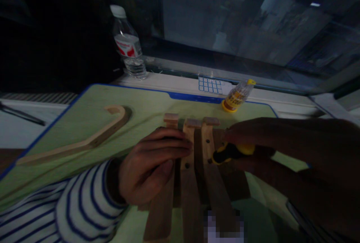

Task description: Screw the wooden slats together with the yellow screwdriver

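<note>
Three pale wooden strips with hooked upper ends lie across a darker wooden board [238, 186]. My left hand [149, 166] is closed over the left strip [161, 211], its fingertips resting on the middle strip [191, 188]. A dark hole or screw shows in the middle strip just below those fingertips. My right hand [284, 153] is closed around a yellow and black screwdriver [229, 153]. The tool's black end lies beside the lower dark spot on the right strip [218, 185]; its tip is hard to make out.
A loose wooden hooked piece [92, 140] lies on the left of the pale green table [146, 104]. A small yellow-capped bottle [237, 96] stands at the table's far edge. Behind, on the sill, are a water bottle [129, 46] and a blue grid card [210, 85].
</note>
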